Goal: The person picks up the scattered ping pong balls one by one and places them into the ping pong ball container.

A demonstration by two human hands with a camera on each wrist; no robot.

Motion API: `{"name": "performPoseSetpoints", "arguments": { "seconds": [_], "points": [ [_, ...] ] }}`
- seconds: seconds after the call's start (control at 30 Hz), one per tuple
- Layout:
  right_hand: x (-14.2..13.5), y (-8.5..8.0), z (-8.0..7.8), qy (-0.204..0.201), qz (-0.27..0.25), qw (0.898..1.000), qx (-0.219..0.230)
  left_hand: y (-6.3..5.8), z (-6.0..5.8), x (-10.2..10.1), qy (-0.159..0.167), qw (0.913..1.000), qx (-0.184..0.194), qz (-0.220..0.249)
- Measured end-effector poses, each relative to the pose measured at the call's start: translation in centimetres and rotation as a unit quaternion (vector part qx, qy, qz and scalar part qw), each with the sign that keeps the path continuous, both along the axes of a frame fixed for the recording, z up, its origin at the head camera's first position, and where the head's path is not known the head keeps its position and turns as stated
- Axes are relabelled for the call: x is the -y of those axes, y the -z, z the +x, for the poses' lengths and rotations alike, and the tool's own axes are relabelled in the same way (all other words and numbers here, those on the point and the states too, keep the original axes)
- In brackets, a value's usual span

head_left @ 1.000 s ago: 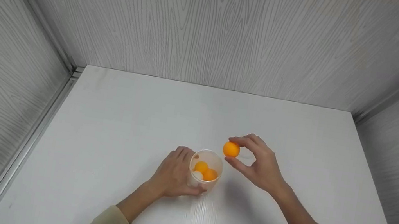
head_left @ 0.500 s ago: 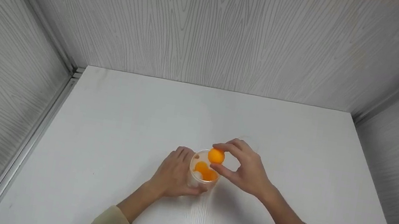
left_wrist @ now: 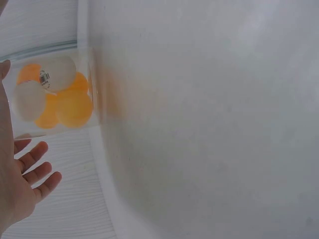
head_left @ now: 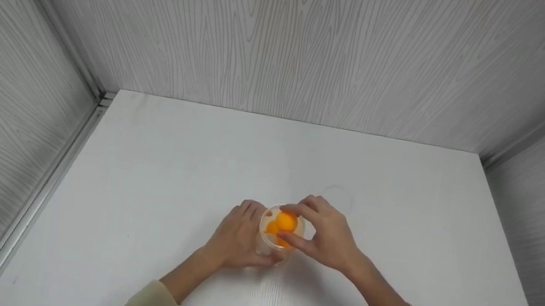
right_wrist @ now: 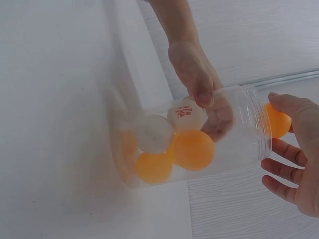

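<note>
A clear plastic jar (head_left: 264,249) stands upright on the white table, its mouth uncovered. My left hand (head_left: 235,236) grips it from the left side, thumb across the near wall. Inside, in the right wrist view, lie orange ping-pong balls (right_wrist: 194,150) and white ping-pong balls (right_wrist: 155,134), one with red print. Between thumb and forefinger, my right hand (head_left: 327,237) pinches another orange ping-pong ball (head_left: 286,221) over the jar's mouth. The right wrist view has this ball right at the threaded rim (right_wrist: 263,122), with the other right fingers spread beside it.
Beyond the right hand, a thin clear ring-shaped outline, like a lid (head_left: 337,198), lies on the white table (head_left: 169,159). Grey wood-grain panels (head_left: 289,42) stand behind the table and at both sides.
My right hand has moved left and nearer me, bringing the pinched orange ball from beside the jar to over its mouth. The lid-like outline has come into sight. The left hand and jar stay put.
</note>
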State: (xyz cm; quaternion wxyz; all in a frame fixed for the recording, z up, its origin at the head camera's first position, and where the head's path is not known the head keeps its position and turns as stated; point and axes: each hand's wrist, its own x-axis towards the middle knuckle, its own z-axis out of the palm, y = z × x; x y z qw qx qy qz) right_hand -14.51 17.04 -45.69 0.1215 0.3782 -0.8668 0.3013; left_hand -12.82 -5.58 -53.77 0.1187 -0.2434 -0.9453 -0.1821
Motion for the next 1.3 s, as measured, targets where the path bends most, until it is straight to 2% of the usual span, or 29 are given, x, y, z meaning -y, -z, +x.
{"name": "performPoseSetpoints", "arguments": {
  "seconds": [0.43, 0.83, 1.07, 1.3],
  "points": [
    [0.1, 0.7, -0.4, 0.002, 0.033, 0.999, -0.010, -0.1, -0.3, 0.0, 0.001, 0.9998, -0.019, -0.008],
    [-0.4, 0.8, -0.4, 0.006, 0.017, 0.999, -0.032, -0.2, -0.5, -0.1, 0.002, 0.9999, 0.007, -0.009],
    [-1.2, 1.0, -0.5, 0.018, -0.005, 0.999, -0.029, -0.4, -0.6, 0.2, 0.015, 0.9990, 0.042, 0.007],
    [-2.2, 1.2, -0.4, 0.039, -0.001, 0.999, -0.017, -0.4, -0.7, 0.7, 0.010, 0.9924, 0.112, 0.049]
  ]
}}
